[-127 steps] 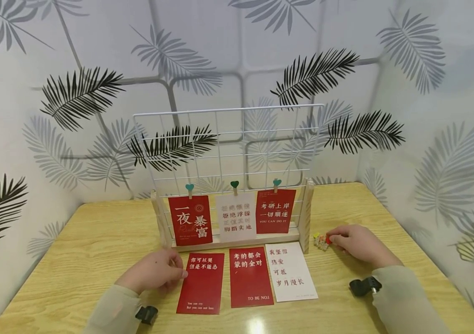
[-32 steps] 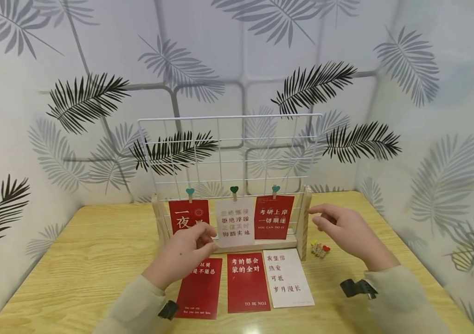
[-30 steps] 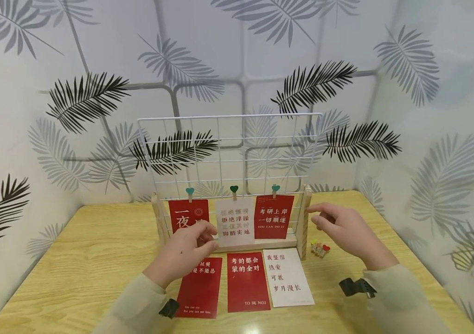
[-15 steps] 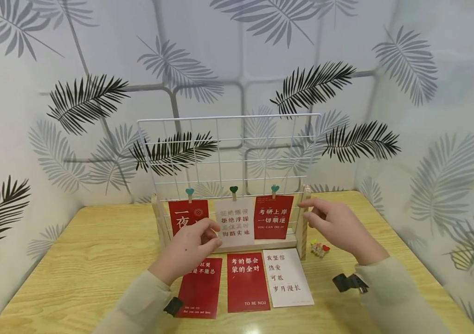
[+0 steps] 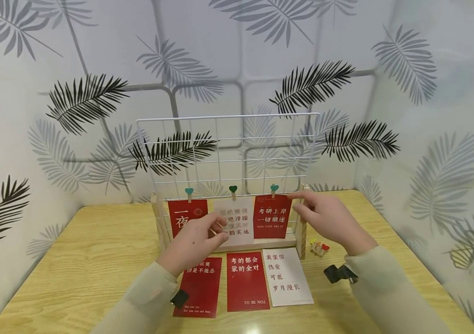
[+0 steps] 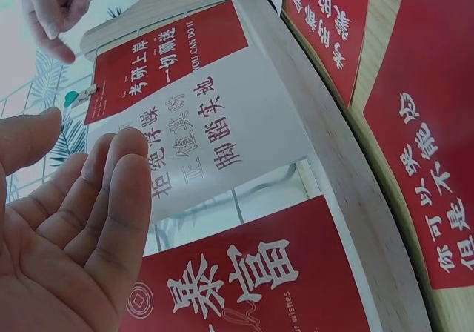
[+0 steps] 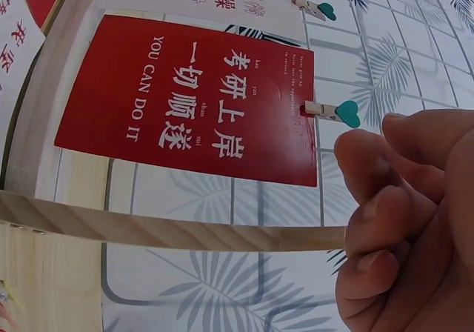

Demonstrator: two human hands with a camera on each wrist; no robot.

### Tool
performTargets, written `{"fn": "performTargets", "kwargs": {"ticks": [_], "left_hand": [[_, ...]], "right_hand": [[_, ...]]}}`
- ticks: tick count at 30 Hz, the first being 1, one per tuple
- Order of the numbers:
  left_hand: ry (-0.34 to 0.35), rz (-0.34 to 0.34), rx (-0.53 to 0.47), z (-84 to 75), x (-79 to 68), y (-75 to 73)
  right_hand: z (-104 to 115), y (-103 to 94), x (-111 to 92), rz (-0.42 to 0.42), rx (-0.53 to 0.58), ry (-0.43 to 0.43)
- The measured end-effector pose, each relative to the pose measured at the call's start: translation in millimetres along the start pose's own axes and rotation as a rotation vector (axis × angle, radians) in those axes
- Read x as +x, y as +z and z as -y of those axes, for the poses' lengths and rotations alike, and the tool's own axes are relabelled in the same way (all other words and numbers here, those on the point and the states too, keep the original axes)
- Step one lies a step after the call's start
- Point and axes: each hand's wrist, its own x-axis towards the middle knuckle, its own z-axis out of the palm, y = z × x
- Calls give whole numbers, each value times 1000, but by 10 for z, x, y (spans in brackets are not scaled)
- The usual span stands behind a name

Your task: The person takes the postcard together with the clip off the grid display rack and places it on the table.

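Cards (image 5: pixel 272 216) hang above the lower edge of the wire rack (image 5: pixel 228 117), clipped seemingly for display; left hand (image 5: pixel 193 242) and right hand (image 5: pixel 331 220) hover apart, relaxed, gripping nothing.

A small decorated nook is shown, closed in at the back and both sides by pale wall covering (image 5: pixel 203 41) printed with black and grey palm leaves. A light wood-grain desk (image 5: pixel 86 250) is enclosed between these sides. By the white wire display rack (image 5: pixel 242 138), the lettered cards (image 5: pixel 248 283) and the heart-topped clips (image 5: pixel 233 189), a personal or craft corner is suggested; whether a home or a studio cannot be told.
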Motion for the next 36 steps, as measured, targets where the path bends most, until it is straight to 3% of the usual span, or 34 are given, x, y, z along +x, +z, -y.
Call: {"fn": "performTargets", "kwargs": {"ticks": [21, 36], "left_hand": [[14, 38, -47, -42, 109, 156], [-7, 45, -43, -52, 128, 260]], "right_hand": [[198, 24, 249, -29, -42, -10], [293, 120, 372, -61, -91, 29]]}}
